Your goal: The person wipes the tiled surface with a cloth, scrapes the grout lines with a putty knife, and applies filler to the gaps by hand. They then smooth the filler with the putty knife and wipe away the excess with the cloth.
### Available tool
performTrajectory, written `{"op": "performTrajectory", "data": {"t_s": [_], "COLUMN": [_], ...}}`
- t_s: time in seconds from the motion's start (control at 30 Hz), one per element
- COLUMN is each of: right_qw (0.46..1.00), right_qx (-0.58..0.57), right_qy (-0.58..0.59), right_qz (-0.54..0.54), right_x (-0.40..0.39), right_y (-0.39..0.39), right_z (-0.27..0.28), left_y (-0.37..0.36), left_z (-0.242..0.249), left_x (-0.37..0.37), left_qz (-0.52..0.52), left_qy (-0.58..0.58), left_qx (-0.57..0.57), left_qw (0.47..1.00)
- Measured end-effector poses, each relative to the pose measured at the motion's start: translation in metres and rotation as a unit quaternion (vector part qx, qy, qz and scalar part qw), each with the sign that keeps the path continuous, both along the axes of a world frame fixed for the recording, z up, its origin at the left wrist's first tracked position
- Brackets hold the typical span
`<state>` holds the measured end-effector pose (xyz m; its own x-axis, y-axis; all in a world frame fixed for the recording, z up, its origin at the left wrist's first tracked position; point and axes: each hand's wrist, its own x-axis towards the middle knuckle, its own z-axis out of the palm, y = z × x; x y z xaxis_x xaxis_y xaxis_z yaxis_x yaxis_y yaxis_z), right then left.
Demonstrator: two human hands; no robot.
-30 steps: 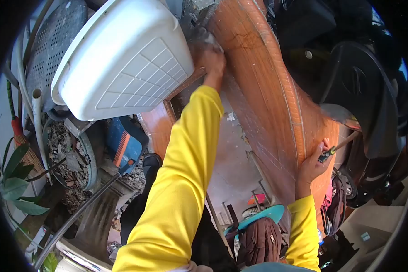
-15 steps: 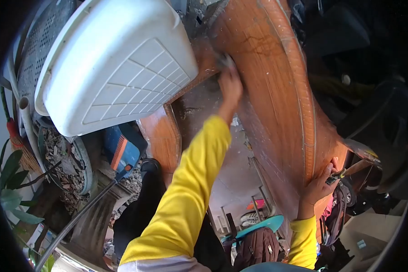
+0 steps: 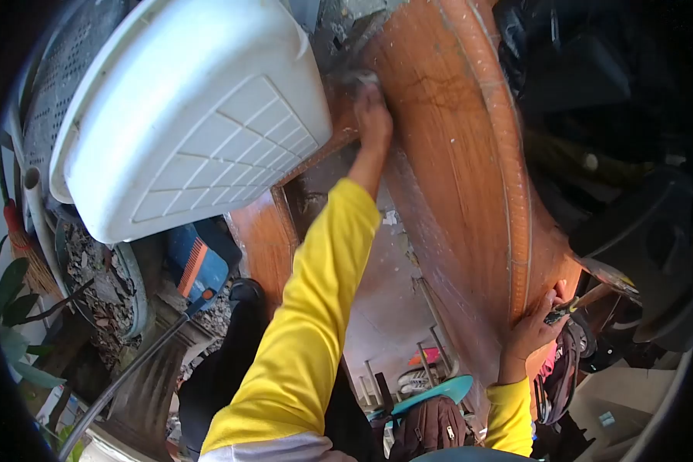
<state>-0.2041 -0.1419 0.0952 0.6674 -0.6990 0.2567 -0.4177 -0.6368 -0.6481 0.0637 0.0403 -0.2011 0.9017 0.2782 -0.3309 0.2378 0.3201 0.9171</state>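
Brown wood-grained surface (image 3: pixel 462 177) curved from the top of the view down toward the lower right, with a ridged rim (image 3: pixel 516 208) along its outer side. The left hand (image 3: pixel 374 115) reached to its upper inner end, fingers curled over a small grey item (image 3: pixel 365 78), too blurred to identify. The right hand (image 3: pixel 533 333) was beside the surface's lower end, its fingers closed around a slim tool (image 3: pixel 564 309) with dark and yellowish parts; its type could not be told. A big white tub (image 3: pixel 200 123) stood tilted to the left of the left hand, its gridded underside showing. Below the tub lay a blue dustpan (image 3: pixel 217 258) with an orange comb-like strip (image 3: pixel 193 268), near a round pot (image 3: pixel 135 289) of debris. Farther down, a brown backpack (image 3: pixel 431 425) sat just beside a teal object (image 3: pixel 443 391) and a striped shoe (image 3: pixel 414 379).
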Motion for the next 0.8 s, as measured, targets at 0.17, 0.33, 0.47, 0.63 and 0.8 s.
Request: {"op": "performTrajectory", "data": {"t_s": [0.17, 0.33, 0.47, 0.63, 0.8], "right_qw": [0.997, 1.000, 1.000, 1.000, 0.999], "right_qx": [0.056, 0.021, -0.014, 0.011, 0.030], "right_qy": [0.041, 0.001, 0.018, 0.014, 0.015], "right_qz": [-0.041, 0.005, 0.000, -0.004, -0.019], "right_x": [-0.004, 0.004, 0.007, 0.008, 0.012], "right_y": [-0.002, 0.005, 0.008, 0.007, 0.015], "right_z": [0.004, 0.003, 0.005, 0.003, 0.006], "left_y": [-0.016, 0.015, 0.025, -0.001, 0.009], "left_z": [0.172, 0.030, 0.014, 0.098, 0.055], "left_x": [-0.005, 0.014, 0.010, -0.005, 0.009], "left_qz": [0.195, 0.001, -0.049, 0.050, 0.039], "left_qy": [-0.140, -0.023, 0.073, -0.174, -0.146], "left_qx": [0.154, 0.059, 0.064, 0.160, 0.106], "left_qw": [0.959, 0.998, 0.994, 0.970, 0.983]}}
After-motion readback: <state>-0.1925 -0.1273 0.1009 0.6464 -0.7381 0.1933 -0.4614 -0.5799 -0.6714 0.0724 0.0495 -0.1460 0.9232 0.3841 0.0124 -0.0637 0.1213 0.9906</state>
